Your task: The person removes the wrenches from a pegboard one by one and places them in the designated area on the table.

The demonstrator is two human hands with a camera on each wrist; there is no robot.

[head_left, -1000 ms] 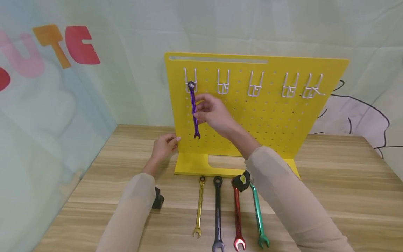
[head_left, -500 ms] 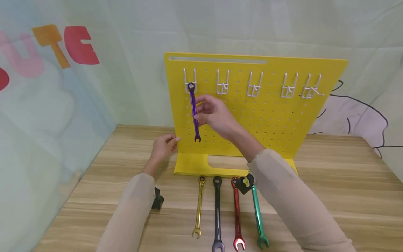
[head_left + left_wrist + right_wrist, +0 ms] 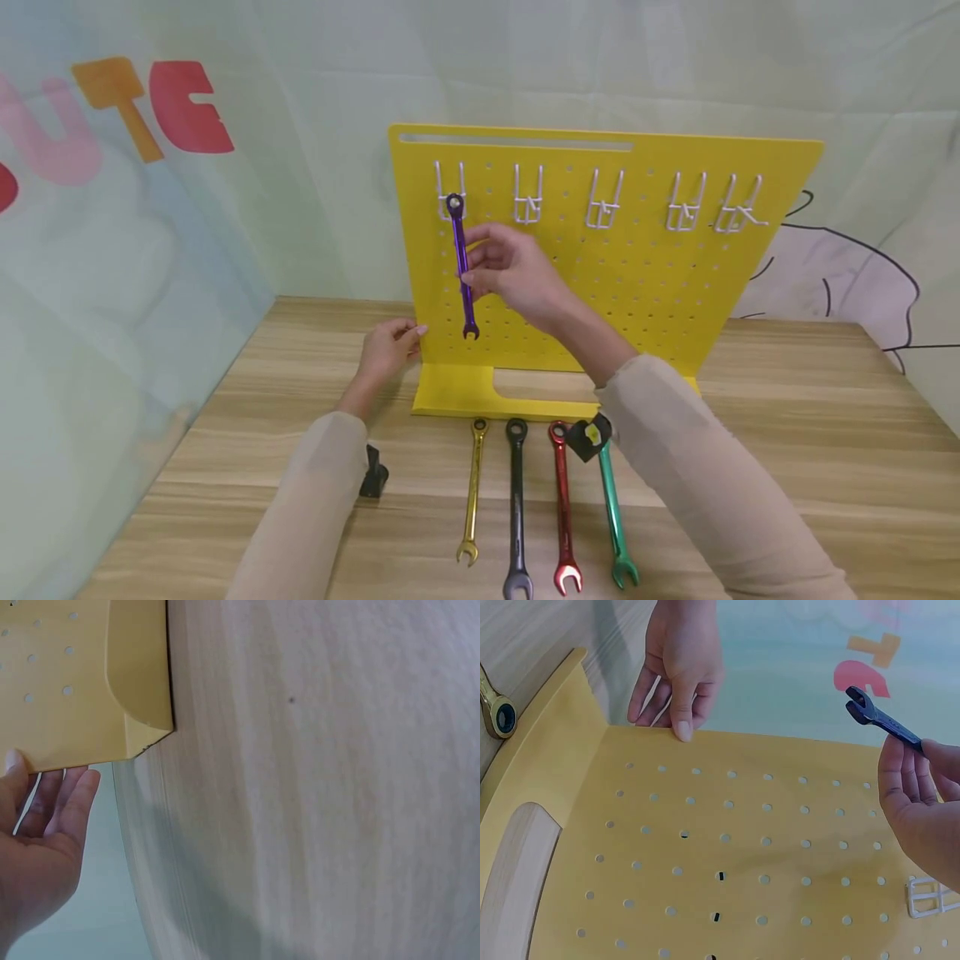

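Note:
My right hand (image 3: 521,271) pinches a purple combination wrench (image 3: 461,250) near the middle of its shaft, thumb in front. The wrench stands nearly upright, ring end on top. Its ring overlaps the leftmost white wire hook (image 3: 438,179), and a pale spot shows through the ring. In the right wrist view the wrench's open end (image 3: 861,705) sticks out past the fingers. My left hand (image 3: 386,350) grips the lower left edge of the yellow pegboard (image 3: 675,150). Its thumb (image 3: 15,763) lies on the front face, with the fingers behind the edge.
Several more white hooks, such as one at the far right (image 3: 731,221), line the board's upper part. On the wooden table (image 3: 262,467) before the base lie a gold wrench (image 3: 473,492), a dark grey wrench (image 3: 517,500), a red wrench (image 3: 563,500) and a green wrench (image 3: 613,508).
The purple wrench's lower end has dropped slightly, with its ring still at the leftmost hook. My left hand keeps its grip on the board's edge.

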